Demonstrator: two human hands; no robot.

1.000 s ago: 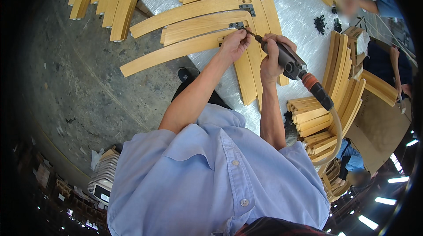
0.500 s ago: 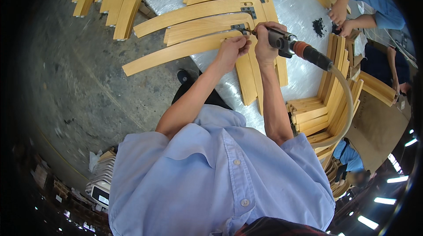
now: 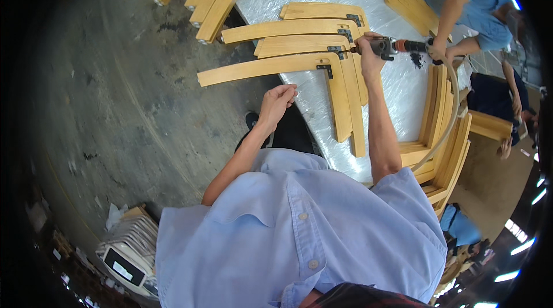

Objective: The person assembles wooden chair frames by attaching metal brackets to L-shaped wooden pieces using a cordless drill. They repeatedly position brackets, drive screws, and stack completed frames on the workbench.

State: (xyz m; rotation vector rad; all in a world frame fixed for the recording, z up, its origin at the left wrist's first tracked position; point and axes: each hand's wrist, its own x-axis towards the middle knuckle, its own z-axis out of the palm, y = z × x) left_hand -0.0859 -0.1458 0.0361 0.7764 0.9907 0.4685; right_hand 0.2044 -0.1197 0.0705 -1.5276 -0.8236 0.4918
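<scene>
Several L-shaped wooden frame pieces lie nested side by side, the nearest one (image 3: 259, 68) with a black L-shaped bracket (image 3: 327, 69) at its corner. My right hand (image 3: 370, 60) grips a pistol-shaped air screwdriver (image 3: 385, 49) with a dark body and an orange-red collar. Its thin bit points left, by the bracket (image 3: 336, 50) of the second frame piece; whether it touches is unclear. Closer to me, my left hand (image 3: 277, 102) hangs beside the table edge with fingertips pinched together. Anything between them is too small to make out.
The pieces rest on a plastic-wrapped table (image 3: 311, 98). More wooden pieces are stacked at far left (image 3: 216, 0) and right (image 3: 440, 112). A hose (image 3: 452, 98) curves down right. Across the table, a co-worker's hands (image 3: 440, 49) are near small black parts (image 3: 417, 60).
My left hand has drawn back toward me, away from the nearest bracket. The screwdriver in my right hand has moved away from that corner, farther off. The whole view has shifted.
</scene>
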